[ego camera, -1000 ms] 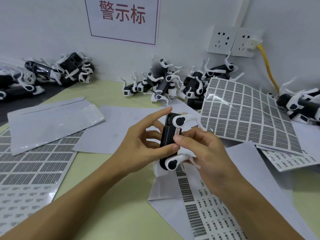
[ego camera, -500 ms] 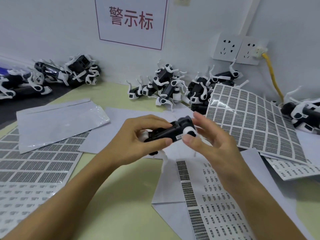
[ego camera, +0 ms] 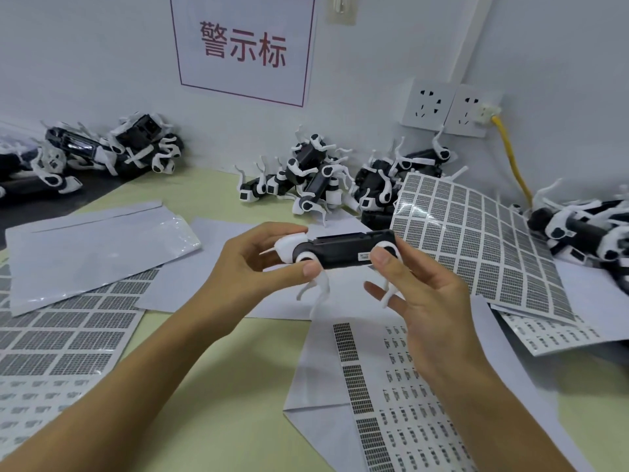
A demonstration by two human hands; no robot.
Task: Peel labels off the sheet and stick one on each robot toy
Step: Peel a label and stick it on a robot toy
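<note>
The right thumb (ego camera: 383, 259) presses on a small white label (ego camera: 364, 256) stuck to the side of a black-and-white robot dog toy (ego camera: 343, 248), at its right end; the other fingers of the right hand (ego camera: 432, 311) are loosely spread below, one touching a thin white leg. The left hand (ego camera: 248, 264) grips the toy's white left end, thumb under it and fingers curled over the top. The toy lies level in the air between both hands, above the desk (ego camera: 218, 386), its legs hanging down.

Just under the hands lies a label sheet (ego camera: 391, 386) with columns of small printed labels, on white paper. To the right a second, curling sheet of dense grid labels (ego camera: 476, 243) leans up over another sheet. On the left lie a shiny plastic bag (ego camera: 92, 247) and more label sheets (ego camera: 58, 345).

Along the wall at the back sit heaps of the same robot toys: one pile left (ego camera: 112, 155), one in the middle (ego camera: 306, 178), one at the far right (ego camera: 585, 229). Above hang a sign with red characters (ego camera: 243, 49) and two wall sockets (ego camera: 449, 109), a yellow cable (ego camera: 510, 158) plugged into the right one.
</note>
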